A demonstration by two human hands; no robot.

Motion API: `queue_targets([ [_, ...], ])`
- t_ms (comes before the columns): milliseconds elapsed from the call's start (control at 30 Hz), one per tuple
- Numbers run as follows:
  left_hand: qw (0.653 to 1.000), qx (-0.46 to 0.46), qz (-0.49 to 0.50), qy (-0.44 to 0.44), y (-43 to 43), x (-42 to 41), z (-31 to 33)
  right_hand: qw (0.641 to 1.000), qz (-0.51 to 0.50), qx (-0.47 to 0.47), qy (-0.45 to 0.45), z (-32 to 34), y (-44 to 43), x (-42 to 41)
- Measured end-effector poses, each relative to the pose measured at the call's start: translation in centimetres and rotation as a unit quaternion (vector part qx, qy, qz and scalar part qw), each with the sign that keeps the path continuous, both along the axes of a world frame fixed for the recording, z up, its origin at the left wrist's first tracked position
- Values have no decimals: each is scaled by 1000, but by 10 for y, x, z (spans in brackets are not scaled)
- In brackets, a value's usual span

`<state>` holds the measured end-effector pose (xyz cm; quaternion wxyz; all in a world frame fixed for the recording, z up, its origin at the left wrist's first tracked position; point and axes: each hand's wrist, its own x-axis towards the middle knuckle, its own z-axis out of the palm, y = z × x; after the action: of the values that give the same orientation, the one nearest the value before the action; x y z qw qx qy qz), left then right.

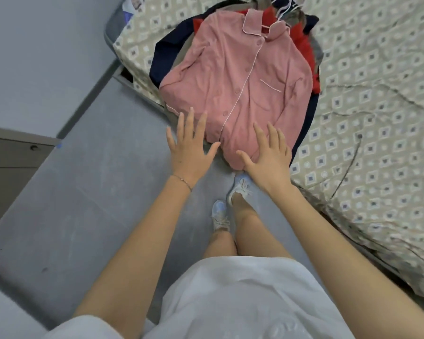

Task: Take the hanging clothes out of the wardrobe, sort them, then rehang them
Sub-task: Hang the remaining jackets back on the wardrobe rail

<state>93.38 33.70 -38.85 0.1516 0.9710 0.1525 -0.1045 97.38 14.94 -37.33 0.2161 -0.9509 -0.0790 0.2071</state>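
Note:
A pink button-up pyjama shirt with white piping lies flat on top of a pile of clothes on the bed, its hem hanging over the bed's edge. Under it show a navy garment and a red garment. White hangers poke out at the collar end of the pile. My left hand is spread with straight fingers just left of the shirt's hem, holding nothing. My right hand lies flat with spread fingers on the shirt's lower hem.
The bed carries a beige sheet with a diamond pattern and fills the right side. Grey floor lies to the left, with a grey wall behind it. A low cabinet stands at the left edge. My feet in pale sneakers stand beside the bed.

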Motion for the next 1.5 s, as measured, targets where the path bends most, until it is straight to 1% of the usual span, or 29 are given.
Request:
queue_targets([
  [67,1000,5,-1,13,-3,32,-6,1000,-13,2,12,-10,-3,25],
  [233,999,-20,15,32,-12,103,-23,998,-60,-29,15,-31,-9,94],
  [333,999,-30,24,26,-15,143,-38,997,-71,-21,21,-45,-11,135],
  [467,998,-42,23,40,-17,193,-64,995,-96,-17,11,-70,-12,185],
  [700,996,-77,18,37,-9,286,-139,992,-125,-17,21,-135,-13,264],
  [867,997,-68,-10,28,-1,335,-198,988,-146,-30,34,-189,-11,306],
  [1067,996,-48,-77,-7,14,389,-254,986,-167,-17,0,-241,-2,347],
  [1267,994,-59,-77,-42,23,441,-261,983,-179,-27,-26,-253,1,368],
  [1400,996,-36,-79,-31,25,462,-257,973,-224,-3,-57,-250,-2,376],
  [1500,995,-20,-95,-16,33,467,-254,970,-238,-13,-43,-243,-2,379],
])
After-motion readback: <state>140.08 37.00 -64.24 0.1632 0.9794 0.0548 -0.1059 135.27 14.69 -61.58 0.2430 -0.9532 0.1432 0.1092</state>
